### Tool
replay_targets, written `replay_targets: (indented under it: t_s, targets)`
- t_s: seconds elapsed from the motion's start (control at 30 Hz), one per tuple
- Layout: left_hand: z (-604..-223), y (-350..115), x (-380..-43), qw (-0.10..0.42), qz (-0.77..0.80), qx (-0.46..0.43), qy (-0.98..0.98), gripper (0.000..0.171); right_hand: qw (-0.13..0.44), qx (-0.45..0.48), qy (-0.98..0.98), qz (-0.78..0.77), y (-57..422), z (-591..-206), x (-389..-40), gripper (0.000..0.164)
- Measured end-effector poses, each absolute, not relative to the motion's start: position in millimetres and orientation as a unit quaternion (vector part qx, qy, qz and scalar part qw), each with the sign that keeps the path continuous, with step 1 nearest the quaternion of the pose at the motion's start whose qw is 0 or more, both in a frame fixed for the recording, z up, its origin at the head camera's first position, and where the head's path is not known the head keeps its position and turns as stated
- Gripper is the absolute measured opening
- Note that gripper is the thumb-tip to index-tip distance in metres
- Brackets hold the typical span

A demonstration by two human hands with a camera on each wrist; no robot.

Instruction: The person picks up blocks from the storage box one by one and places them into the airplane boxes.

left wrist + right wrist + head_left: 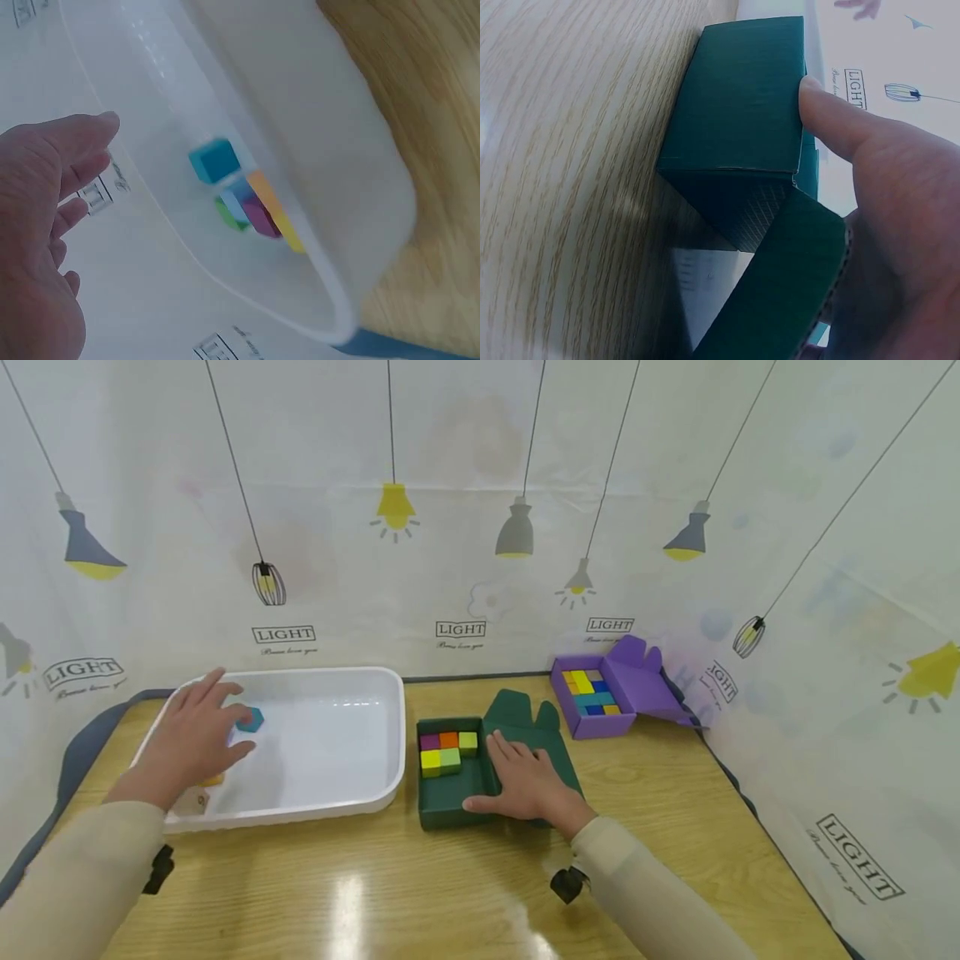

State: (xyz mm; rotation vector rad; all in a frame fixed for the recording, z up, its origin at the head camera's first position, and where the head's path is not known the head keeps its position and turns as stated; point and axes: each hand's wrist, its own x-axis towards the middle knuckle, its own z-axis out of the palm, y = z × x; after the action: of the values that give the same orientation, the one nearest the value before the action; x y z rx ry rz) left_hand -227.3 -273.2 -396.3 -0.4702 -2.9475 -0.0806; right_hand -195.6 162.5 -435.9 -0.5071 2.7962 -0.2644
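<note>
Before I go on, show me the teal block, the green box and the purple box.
Teal block point(220, 160): left wrist view, its larger visible face.
Green box point(457, 790): head view, the bare floor inside.
Purple box point(606, 726): head view, its front wall.

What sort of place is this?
Possibly an indoor booth for tabletop activities: a wooden table has lamp-printed sheeting around its far and side edges, and an open green box holds small coloured blocks.

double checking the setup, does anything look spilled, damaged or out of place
Nothing stands out. The coloured blocks that show lie inside the white tray, the green box or the purple box, with none seen spilled on the table. Neither box looks crushed, and the tray sits upright.
</note>
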Motion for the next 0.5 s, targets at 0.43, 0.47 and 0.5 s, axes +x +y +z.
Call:
replay_targets:
  t_s: [0.43,0.47,0.5]
  targets:
    - [-422,-332,-210,0.050,0.008,-0.120,-0.991,0.037,0.147,-0.173,0.970,-0.089,163,-435,-197,0.105]
    - [-424,-333,-210,0.046,0.010,-0.120,-0.992,0.038,0.146,-0.174,0.970,-0.090,162,-435,-197,0.105]
    - [-426,-333,-211,0.046,0.013,-0.120,-0.992,0.038,0.146,-0.175,0.970,-0.091,162,-435,-197,0.105]
